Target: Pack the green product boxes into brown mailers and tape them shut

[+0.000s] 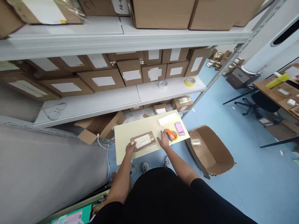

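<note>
My left hand [130,148] grips the left end of a small flat cardboard box [145,141], its thumb over the top edge. A white label and clear tape cover the box's upper face. It lies on a pale yellow board [126,132]. My right hand [163,140] is open, fingers spread, just right of the box. Its fingertips are close to an orange tape dispenser [171,134] with a yellow roll; whether they touch it I cannot tell. A white paper slip [167,119] and a blurred pink item [179,128] lie farther back on the board.
Shelves with labelled boxes [104,81] stand ahead. A white tape roll [163,85] and a yellow one [190,81] sit on the middle shelf [112,99]. An open carton [211,151] stands on the floor at right, another [100,126] at left. A desk [268,84] is far right.
</note>
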{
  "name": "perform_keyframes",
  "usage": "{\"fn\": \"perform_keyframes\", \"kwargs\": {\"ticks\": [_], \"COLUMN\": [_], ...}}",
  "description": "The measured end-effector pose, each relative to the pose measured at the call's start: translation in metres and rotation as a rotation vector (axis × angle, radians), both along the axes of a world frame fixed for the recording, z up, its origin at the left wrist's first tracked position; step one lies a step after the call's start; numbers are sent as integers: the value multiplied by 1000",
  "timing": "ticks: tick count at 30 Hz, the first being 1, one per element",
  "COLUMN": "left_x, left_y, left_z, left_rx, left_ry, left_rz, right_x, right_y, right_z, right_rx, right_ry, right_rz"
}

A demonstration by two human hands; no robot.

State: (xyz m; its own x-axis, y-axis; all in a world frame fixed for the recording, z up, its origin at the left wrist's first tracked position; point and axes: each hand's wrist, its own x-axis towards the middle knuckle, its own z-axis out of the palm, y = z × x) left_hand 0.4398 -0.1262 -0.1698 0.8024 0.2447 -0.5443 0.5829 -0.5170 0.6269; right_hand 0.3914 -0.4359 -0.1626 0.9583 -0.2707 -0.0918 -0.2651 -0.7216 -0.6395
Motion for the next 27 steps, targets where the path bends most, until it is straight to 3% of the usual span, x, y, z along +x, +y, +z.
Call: {"fn": "perform_keyframes", "kwargs": {"ticks": [4,10,15,19,22,27], "left_x": [12,27,32,32,28,20], "left_y": [-28,-63,-60,-60,-62,-66], "left_z": [-3,-7,-10,-13,-11,-8], "left_rx": [25,41,34,-8,-35,-60], "left_ry": [17,44,35,-2,-16,-15], "left_rz": [41,81,103,109,144,149], "right_x": [6,17,12,13,16,15], "right_y": [-58,-121,-116,-106,-111,-118], "right_z": [0,-20,-49,-62,-60,-38], "right_rx": [-97,-95,-22,101,177,175], "right_ry": [-1,258,432,413,324,170], "right_rz": [6,-49,105,23,-1,107]}}
